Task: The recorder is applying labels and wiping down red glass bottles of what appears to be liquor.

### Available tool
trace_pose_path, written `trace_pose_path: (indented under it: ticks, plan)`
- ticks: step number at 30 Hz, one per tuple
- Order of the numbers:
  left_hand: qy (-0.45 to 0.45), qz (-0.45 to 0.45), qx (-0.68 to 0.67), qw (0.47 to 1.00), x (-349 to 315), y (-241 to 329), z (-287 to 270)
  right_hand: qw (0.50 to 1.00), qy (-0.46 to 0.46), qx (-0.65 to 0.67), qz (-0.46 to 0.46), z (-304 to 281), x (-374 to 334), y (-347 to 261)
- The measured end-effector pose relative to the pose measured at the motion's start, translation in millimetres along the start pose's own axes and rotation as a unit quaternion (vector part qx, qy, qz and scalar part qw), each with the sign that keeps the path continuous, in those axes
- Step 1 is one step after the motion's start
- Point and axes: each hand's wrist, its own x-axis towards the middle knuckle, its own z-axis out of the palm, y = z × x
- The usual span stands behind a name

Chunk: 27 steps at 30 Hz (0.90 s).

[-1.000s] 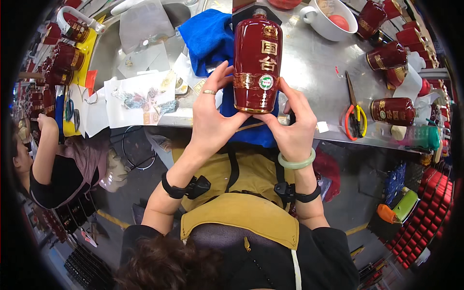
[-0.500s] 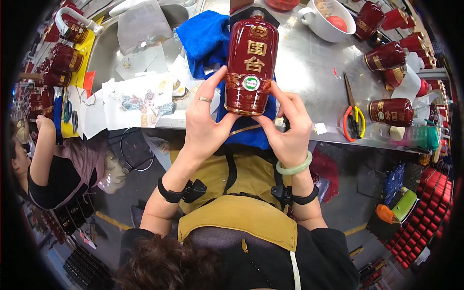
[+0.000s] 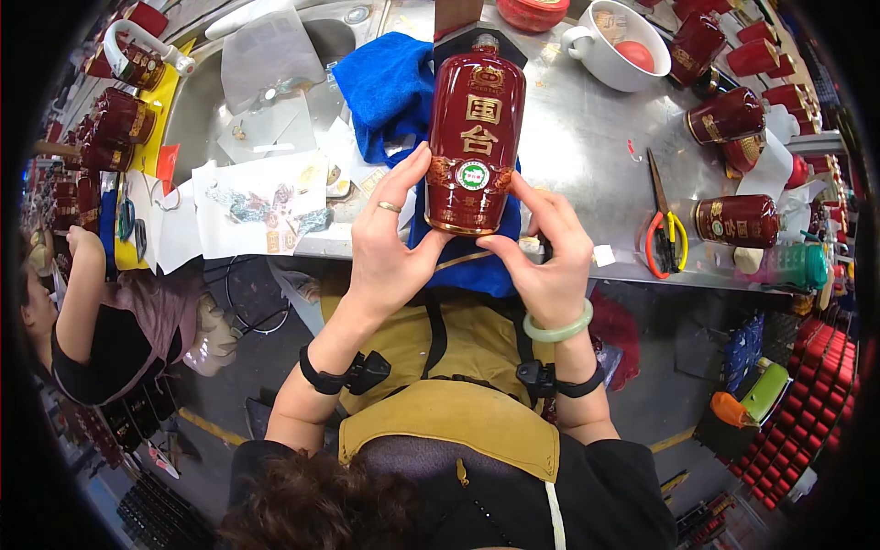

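A glossy dark-red bottle [image 3: 473,142] with gold characters and a round green-and-white emblem is between my two hands, its neck pointing away from me. My left hand [image 3: 390,225] closes on its lower left side, fingertips at the edge and thumb at the base. On the lower right, my right hand [image 3: 555,243] grips it in the same way, fingers along the side and thumb by the base corner. Under and behind the bottle lies a blue cloth [image 3: 385,92]. The undersides of the fingers are hidden.
A metal sink [image 3: 197,128] with papers is at the left. Scissors with red and yellow handles [image 3: 666,243] lie on the metal worktop [image 3: 587,165]. Beyond are a white cup [image 3: 616,50] and another red bottle [image 3: 738,220]. A co-worker's arm [image 3: 82,284] shows at far left.
The whole scene sits slightly lower in the picture, bottle and hands included. My grip on the bottle looks nearly the same.
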Motion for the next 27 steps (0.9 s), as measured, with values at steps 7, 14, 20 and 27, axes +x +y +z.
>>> trace_pose_path:
  ticks: [7,14,20,27]
  plan:
    - [-0.006,-0.004,-0.018,1.0,-2.6,-5.1,0.8,0.996,0.01,-0.078,-0.043,-41.8,45.1,-5.1]
    - [-0.013,-0.02,-0.036,0.999,-0.1,-5.5,-0.4,0.998,0.062,0.003,0.011,-53.1,51.6,-4.9]
    - [-0.008,0.001,-0.087,0.996,6.5,-4.5,0.7,0.995,0.069,0.01,0.069,-52.7,27.6,34.5]
    - [-0.042,0.029,-0.025,0.998,20.3,2.4,-5.0,0.988,0.07,0.036,0.129,-67.9,9.8,51.2]
